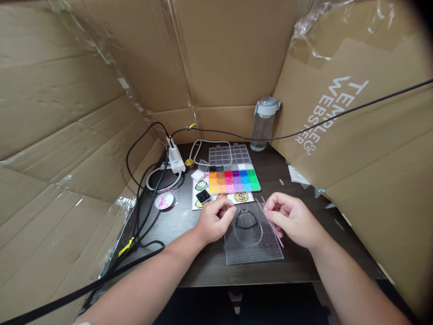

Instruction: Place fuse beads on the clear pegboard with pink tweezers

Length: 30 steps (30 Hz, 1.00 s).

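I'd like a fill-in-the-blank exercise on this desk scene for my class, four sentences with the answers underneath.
1. The thin pink tweezers are in the person's ____ hand.
2. The bead outline on the clear plastic pegboard is coloured ____.
3. The small round white dish holds bits coloured ____.
4. In the picture, the white power strip lies to the ____ of the tall clear bottle.

Missing words: right; black; pink; left.

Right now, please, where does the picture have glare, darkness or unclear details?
In the head view, bright glare on the clear tape at upper right; pale sheen on the table, left side; blackened upper-right corner; coloured beads too small to separate clearly.
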{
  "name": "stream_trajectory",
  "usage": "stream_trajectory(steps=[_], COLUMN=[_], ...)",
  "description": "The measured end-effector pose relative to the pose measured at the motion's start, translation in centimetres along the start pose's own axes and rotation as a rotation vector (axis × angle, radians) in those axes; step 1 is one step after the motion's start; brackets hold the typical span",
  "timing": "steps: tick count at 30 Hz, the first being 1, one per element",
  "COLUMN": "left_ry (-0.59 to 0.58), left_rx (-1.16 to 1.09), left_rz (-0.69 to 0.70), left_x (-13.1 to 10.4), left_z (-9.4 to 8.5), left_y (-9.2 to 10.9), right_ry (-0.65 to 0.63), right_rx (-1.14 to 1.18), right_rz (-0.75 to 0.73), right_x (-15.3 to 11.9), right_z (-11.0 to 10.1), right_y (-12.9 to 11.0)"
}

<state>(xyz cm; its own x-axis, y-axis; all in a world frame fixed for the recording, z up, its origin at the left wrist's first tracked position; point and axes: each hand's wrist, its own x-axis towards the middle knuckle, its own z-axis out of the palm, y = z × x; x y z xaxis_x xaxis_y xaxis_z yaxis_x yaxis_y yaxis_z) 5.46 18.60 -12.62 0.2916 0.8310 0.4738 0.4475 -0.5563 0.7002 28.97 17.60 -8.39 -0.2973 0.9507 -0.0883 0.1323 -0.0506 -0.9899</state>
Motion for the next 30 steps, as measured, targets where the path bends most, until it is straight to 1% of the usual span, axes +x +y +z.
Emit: stream_trajectory(steps=[2,4,6,8,10,12,14,18,20,22,24,26,28,30], left_ry=[0.031,0.028,0.000,-0.034,-0.048,-0.041,-0.042,-0.065,-0.053,-0.025,0.009,0.038,0.044,0.022], left_rx=[-0.029,-0.052,-0.065,-0.071,-0.069,-0.067,-0.080,-0.139,-0.156,-0.160,-0.157,-0.150,-0.137,-0.117], left_rz=[0.005,0.036,0.076,0.102,0.108,0.110,0.124,0.147,0.123,0.074,0.016,-0.031,-0.053,-0.045], left_x=[-0.2,-0.4,-0.5,-0.6,-0.6,-0.5,-0.5,-0.4,-0.5,-0.5,-0.4,-0.3,-0.2,-0.1], left_z=[0.5,0.8,0.8,0.5,0.1,-0.3,-0.7,-0.9,-0.9,-0.9,-0.8,-0.6,-0.5,-0.5], left_y=[0.6,1.1,1.4,1.5,1.5,1.6,1.8,2.1,2.2,2.4,2.6,2.7,2.7,2.5], right_ry=[-0.263,-0.516,-0.673,-0.748,-0.763,-0.742,-0.723,-0.733,-0.709,-0.650,-0.601,-0.590,-0.575,-0.522], right_rx=[0.217,0.340,0.396,0.439,0.498,0.561,0.621,0.733,0.796,0.861,0.909,0.918,0.833,0.685], right_rz=[0.059,0.195,0.301,0.352,0.370,0.386,0.417,0.482,0.493,0.476,0.411,0.286,0.139,0.040], right_x=[1.7,3.5,5.0,5.9,6.1,5.8,5.3,4.7,4.6,4.5,4.3,4.0,3.4,2.8], right_z=[0.2,0.8,1.4,2.0,2.1,2.0,1.9,2.0,2.1,2.0,1.7,1.5,1.6,1.9], right_y=[-1.1,-1.5,-1.2,-0.5,0.2,0.6,0.8,0.8,0.9,1.1,1.1,1.0,1.0,1.0])
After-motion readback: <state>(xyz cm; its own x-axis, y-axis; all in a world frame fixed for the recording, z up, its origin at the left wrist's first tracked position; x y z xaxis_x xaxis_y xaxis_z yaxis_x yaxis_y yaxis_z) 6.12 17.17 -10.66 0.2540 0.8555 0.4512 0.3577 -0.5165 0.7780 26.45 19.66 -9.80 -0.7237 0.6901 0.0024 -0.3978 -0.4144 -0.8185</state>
